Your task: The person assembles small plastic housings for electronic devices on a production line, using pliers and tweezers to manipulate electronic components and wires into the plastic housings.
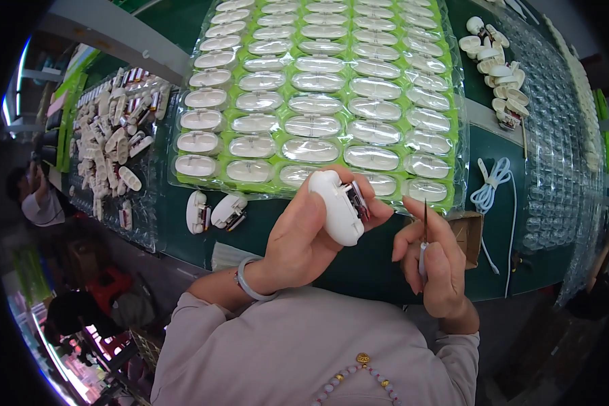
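My left hand, with a bracelet at its wrist, is closed around a white oval plastic casing. The casing's side turned to the right exposes a dark, reddish inner part with metal edges. To the right, my right hand grips a thin pointed metal tool with a pale handle, its tip upward and apart from the casing. Whether the tool is a pick or a small blade I cannot tell. Two similar white casings lie on the green table left of my left hand, their inner parts showing.
Beyond my hands a green tray holds rows of white oval pieces under clear plastic. A heap of white parts lies at left, more casings at far right. A coiled white cable and cardboard box are near my right hand.
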Demonstrator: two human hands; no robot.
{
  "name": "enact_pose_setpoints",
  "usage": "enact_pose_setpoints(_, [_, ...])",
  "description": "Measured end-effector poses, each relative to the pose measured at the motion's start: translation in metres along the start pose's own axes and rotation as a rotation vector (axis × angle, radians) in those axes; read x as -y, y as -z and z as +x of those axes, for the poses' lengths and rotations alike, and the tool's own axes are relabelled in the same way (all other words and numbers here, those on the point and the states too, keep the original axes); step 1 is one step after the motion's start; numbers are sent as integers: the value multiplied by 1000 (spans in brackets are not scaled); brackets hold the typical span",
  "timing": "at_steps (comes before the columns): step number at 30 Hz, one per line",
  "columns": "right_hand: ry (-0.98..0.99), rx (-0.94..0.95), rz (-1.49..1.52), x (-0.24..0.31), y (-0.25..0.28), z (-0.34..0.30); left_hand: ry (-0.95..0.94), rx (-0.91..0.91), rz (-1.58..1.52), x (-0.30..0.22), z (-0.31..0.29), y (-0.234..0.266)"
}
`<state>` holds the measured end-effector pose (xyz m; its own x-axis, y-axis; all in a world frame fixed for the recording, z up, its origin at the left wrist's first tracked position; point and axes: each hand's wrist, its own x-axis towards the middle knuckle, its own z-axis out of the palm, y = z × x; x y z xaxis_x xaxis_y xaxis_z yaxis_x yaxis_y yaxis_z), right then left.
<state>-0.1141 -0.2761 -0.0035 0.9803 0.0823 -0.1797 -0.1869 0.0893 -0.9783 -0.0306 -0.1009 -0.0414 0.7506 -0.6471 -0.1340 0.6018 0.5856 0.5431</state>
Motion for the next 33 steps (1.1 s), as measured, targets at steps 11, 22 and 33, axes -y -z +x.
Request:
enact_pose_setpoints(11, [183, -26, -520, -1, -47, 15, 35, -26, -295, -10, 6, 3])
enact_pose_setpoints(22, [207, -114, -632, -4, -55, 15, -101, 20, -132, -4, 2, 3])
enact_pose_setpoints(33, [387, -311, -692, -19, -71, 19, -269, 38, 2, 8, 5, 4])
